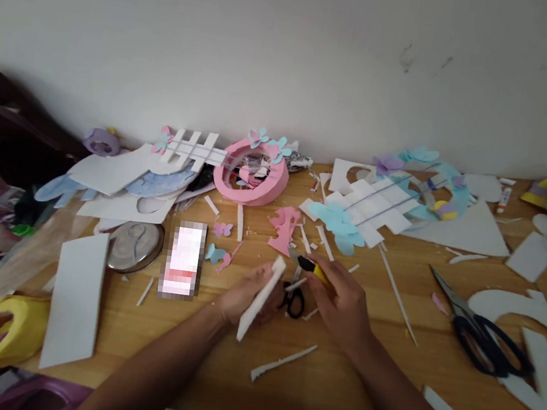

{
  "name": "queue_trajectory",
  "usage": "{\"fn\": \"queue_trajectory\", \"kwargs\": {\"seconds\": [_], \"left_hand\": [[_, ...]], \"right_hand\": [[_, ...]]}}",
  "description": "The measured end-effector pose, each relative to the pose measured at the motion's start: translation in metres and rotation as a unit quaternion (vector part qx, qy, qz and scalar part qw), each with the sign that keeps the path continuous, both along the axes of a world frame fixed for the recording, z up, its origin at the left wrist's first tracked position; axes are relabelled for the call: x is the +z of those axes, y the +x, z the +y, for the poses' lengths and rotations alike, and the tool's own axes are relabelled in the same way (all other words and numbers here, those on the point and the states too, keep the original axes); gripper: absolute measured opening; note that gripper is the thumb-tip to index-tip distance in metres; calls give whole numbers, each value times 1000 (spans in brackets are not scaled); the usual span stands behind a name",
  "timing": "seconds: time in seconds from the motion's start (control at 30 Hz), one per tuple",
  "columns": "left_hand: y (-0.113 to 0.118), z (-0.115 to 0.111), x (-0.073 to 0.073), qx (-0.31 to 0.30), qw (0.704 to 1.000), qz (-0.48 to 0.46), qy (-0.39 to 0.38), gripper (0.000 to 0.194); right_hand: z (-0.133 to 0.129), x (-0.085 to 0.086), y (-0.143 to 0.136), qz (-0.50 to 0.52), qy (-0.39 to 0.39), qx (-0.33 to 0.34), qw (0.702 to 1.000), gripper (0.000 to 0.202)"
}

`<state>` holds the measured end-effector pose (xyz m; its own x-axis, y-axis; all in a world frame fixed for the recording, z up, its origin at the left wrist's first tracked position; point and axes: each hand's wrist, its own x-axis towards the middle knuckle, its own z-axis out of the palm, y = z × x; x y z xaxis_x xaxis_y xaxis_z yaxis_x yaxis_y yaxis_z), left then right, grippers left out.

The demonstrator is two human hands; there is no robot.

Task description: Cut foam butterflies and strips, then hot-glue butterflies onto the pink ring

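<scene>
White and narrow, a flat piece (258, 304) is held tilted in the person's left hand (240, 293), near the middle of the wooden table (338, 402). Its upper end leans away to the right, and its lower end points back toward the body. The left hand is closed on it, with the fingers largely hidden behind. Just to the right, the right hand (344, 302) grips a yellow-and-black cutter (318, 271), its blade pointing left, close to the upper end of the flat piece. Whether blade and piece touch is hard to tell from this angle. The two hands are apart, with the flat piece on the left hand's inner side, between it and the right hand.

Between the hands, small black-handled scissors (295, 304) lie on the table, partly covered. A jagged white strip (283, 362) lies nearer the body, and a torn pink scrap (283, 230) lies beyond the cutter. Left of the left hand is a phone (182, 260), its screen blurred, with a round tin (133, 247) beside it. Farther back stands a pink ring (249, 196) trimmed with paper butterflies (279, 150). Large dark-handled scissors (482, 337) lie open well to the right.
</scene>
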<state>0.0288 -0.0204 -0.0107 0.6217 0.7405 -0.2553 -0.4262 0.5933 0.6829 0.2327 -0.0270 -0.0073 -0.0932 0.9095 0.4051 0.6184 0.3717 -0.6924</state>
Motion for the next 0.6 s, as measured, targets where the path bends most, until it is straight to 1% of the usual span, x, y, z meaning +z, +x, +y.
{"fn": "queue_trajectory", "kwargs": {"seconds": [0.03, 0.1, 0.2, 0.3, 0.4, 0.47, 0.5, 0.6], "left_hand": [[-2, 5, 0, 36, 999, -21, -12, 42], [-6, 14, 0, 85, 996, -35, -24, 39], [-7, 18, -4, 114, 993, -25, -22, 40], [-5, 16, -7, 100, 995, -22, -15, 40], [-3, 14, -4, 79, 997, -11, -22, 39], [-2, 13, 0, 71, 997, -13, -32, 38], [-2, 13, 1, 70, 997, -19, -38, 37], [-2, 12, 3, 51, 996, -46, -62, 31]], "right_hand": [[-2, -3, -2, 10, -9, 4, 1000, 31], [-5, -8, -6, 14, -21, 12, 1000, 30], [-6, -15, -10, 21, -33, 12, 999, 33], [-6, -15, -14, 54, -18, -15, 998, 32], [-5, -12, -16, 63, 46, -19, 997, 24], [-4, -10, -14, 42, 80, -11, 996, 27], [-3, -10, -13, 29, 85, -7, 996, 30], [-2, -13, -8, 15, 69, 12, 997, 39]]}}
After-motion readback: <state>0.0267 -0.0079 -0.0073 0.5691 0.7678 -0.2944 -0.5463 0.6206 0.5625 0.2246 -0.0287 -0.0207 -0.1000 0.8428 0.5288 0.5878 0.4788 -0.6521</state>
